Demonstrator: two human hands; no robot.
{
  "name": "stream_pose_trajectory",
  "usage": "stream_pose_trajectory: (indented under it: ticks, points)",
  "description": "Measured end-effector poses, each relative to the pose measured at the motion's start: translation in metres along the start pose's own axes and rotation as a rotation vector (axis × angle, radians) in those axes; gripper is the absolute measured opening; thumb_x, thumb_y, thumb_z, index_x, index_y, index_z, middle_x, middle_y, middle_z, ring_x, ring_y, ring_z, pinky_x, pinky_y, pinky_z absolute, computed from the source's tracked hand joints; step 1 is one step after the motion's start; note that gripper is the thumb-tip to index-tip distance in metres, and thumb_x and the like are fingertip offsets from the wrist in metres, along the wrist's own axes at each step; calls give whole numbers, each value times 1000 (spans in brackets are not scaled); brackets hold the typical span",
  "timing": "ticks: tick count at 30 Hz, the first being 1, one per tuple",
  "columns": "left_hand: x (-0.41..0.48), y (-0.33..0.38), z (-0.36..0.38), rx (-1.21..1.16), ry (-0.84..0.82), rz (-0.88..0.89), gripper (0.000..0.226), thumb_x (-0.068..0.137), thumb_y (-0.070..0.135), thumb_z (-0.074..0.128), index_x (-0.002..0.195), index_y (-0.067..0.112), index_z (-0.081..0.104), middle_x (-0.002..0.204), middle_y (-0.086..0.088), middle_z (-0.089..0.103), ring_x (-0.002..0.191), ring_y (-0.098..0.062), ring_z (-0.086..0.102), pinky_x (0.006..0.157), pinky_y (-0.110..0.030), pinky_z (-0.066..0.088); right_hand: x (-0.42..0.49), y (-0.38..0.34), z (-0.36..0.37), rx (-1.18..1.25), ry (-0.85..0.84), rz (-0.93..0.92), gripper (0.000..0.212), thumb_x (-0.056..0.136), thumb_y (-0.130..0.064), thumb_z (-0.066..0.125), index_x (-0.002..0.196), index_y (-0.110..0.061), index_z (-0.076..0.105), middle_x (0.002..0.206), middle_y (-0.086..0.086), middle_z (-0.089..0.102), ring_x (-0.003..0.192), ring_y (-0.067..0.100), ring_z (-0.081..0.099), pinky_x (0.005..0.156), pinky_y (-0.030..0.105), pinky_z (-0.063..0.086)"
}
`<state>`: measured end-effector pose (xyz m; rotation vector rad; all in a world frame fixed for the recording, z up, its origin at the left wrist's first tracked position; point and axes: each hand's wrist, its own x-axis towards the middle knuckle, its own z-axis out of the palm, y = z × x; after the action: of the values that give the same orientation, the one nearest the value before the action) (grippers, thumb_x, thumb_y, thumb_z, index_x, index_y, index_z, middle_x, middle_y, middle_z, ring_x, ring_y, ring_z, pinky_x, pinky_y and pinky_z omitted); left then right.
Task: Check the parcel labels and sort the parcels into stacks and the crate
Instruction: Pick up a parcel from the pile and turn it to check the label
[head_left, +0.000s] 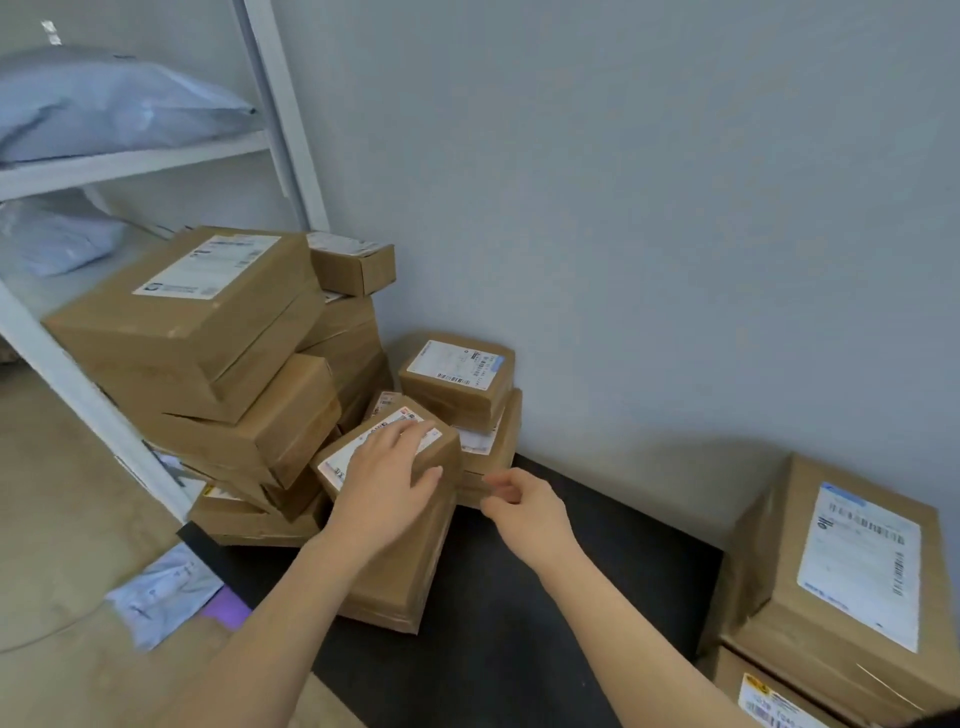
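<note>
Brown cardboard parcels with white labels stand in stacks on a black mat (519, 623). My left hand (387, 488) lies on the top parcel (447, 457) of the middle stack, fingers spread over its label and thumb round its right edge. My right hand (522, 506) hovers just right of that stack with loosely curled fingers, holding nothing. Behind it a shorter stack is topped by a small labelled parcel (457, 382). A tall leaning stack (208, 332) rises at the left. No crate is in view.
A white shelf rack (130, 161) at the left holds grey poly mailers (104, 104). More large labelled boxes (841, 582) stand at the right. A grey mailer (161, 592) lies on the floor beside the mat. A grey wall closes off the back.
</note>
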<state>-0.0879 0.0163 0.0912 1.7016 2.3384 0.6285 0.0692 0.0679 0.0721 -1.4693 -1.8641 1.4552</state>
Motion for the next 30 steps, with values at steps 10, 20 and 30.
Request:
stream_pose_trajectory:
  ticks: [10,20,30]
  points:
    - [68,-45,-7,69,-167,-78,62,96,40,47,149,22,20,154,-2,24,140,-24,25,112,-46,28,49,-20,51,457,3,324,68,85,-39,67,142,-24,34,132,-1,50,118,20,50,97,34,44]
    - [72,-39,-19,-15,-212,-59,51,101,37,34,149,27,19,148,-1,37,132,-22,39,104,-41,41,61,-23,82,783,173,378,64,77,-37,75,131,-24,44,115,2,62,100,17,60,71,27,46]
    - [42,2,22,-536,-321,83,42,96,32,50,138,30,43,133,12,53,114,-5,50,89,-26,48,19,18,19,837,512,358,51,80,-38,72,124,-21,51,100,7,71,85,25,71,81,46,57]
